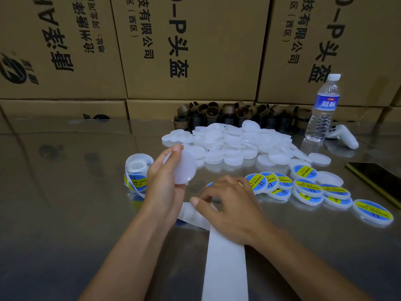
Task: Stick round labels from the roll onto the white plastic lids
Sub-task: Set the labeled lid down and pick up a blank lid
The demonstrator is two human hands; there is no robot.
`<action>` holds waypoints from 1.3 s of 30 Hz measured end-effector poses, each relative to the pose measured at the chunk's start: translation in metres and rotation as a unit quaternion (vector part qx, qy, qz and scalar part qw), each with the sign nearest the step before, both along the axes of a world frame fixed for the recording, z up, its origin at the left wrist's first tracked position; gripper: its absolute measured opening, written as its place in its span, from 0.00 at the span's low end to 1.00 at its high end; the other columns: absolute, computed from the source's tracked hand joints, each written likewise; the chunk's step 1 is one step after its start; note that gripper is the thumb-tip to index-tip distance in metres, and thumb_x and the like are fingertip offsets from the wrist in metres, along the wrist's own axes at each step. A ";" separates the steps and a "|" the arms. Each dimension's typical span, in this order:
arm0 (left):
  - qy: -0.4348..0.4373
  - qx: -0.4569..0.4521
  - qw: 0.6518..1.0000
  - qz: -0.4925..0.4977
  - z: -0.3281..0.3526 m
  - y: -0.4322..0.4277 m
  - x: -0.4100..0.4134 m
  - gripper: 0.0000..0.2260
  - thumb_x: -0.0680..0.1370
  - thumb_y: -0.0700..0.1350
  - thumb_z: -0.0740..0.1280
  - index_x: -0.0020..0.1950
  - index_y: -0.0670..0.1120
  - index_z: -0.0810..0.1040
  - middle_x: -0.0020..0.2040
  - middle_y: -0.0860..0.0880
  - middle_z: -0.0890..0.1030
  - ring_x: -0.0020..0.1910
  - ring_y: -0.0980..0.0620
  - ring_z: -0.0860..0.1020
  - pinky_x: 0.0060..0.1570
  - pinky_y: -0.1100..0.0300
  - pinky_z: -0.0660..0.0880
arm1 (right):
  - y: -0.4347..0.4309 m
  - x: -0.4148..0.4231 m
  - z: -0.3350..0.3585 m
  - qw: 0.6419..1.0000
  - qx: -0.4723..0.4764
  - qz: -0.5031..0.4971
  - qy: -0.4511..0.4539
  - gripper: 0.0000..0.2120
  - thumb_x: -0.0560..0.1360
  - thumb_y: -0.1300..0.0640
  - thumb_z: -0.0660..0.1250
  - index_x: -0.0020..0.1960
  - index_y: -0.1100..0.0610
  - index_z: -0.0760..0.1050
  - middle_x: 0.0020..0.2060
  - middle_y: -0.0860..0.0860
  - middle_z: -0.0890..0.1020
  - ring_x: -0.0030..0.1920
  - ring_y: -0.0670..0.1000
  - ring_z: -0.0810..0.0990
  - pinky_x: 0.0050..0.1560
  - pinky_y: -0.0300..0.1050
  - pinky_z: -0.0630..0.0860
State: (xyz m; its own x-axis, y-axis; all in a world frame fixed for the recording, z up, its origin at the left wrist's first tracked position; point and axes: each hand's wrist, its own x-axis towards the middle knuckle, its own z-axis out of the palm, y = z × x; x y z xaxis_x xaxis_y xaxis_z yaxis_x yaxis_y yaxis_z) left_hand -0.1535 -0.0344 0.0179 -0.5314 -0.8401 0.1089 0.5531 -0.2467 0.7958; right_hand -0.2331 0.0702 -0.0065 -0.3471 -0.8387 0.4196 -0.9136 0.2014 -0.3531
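One blank lid point(181, 168) is in my left hand point(162, 185), rim pinched between thumb and fingers point(173, 152). It's raised off the surface point(65, 192), flat face tilted toward me. Reason: the whole face stays free for a label point(135, 181) off the roll point(138, 164), and the rim grip keeps skin out of the sticking area.

Right hand point(230, 203) sits low on the liner point(225, 268), fingers curled down over it, thumb at the fold. Looks like I'm working a label off the backing. A blue sliver shows by the index finger, but whether anything is actually pinched I cannot tell.

Layout runs left to right:
- Roll at left, just beside the left hand.
- Liner trails toward the near edge.
- Blank pile point(234, 140) far centre, in reach.
- Labelled lids point(308, 187) fanned out at right, overlapping.

Feed left, output right, no crossing hands.

The lid itself is translucent milky white, round, shallow, with a smooth matte top and no print. Light, slightly flexible plastic, by my guess. Finished ones carry a blue disc with a yellow band covering nearly the full face, so centring tolerance looks tight.
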 end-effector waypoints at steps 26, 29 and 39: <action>0.021 -0.039 0.998 -0.038 0.001 0.003 0.001 0.02 0.75 0.40 0.65 0.45 0.44 0.77 0.35 0.51 0.82 0.37 0.52 0.83 0.38 0.61 0.81 | 0.003 -0.020 0.012 0.885 -0.092 -0.016 -0.456 0.13 0.78 0.52 0.64 0.39 0.56 0.79 0.38 0.59 0.82 0.38 0.50 0.78 0.45 0.46 0.73; -0.008 -0.002 0.999 0.035 -0.006 -0.002 -0.002 0.05 0.78 0.39 0.64 0.45 0.44 0.78 0.36 0.50 0.82 0.34 0.52 0.83 0.35 0.61 0.81 | 0.004 -0.023 0.011 0.839 -0.127 0.000 -0.529 0.11 0.79 0.55 0.62 0.45 0.60 0.79 0.41 0.58 0.83 0.40 0.53 0.80 0.45 0.47 0.75; -0.171 -0.168 0.968 -0.074 -0.014 0.009 -0.003 0.18 0.63 0.62 0.69 0.40 0.48 0.83 0.41 0.49 0.84 0.40 0.53 0.79 0.44 0.56 0.72 | 0.006 -0.026 0.015 0.740 -0.210 0.050 -0.637 0.12 0.78 0.54 0.62 0.49 0.62 0.79 0.43 0.58 0.85 0.41 0.54 0.83 0.49 0.50 0.79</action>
State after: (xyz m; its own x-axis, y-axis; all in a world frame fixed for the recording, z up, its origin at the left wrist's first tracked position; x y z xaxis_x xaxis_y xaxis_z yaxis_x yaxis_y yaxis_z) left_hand -0.1568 -0.0250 0.0037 -0.6967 -0.6995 0.1591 0.2215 0.0011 0.9752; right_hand -0.2590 0.0761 0.0081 -0.6296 -0.7760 0.0363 0.2117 -0.2163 -0.9531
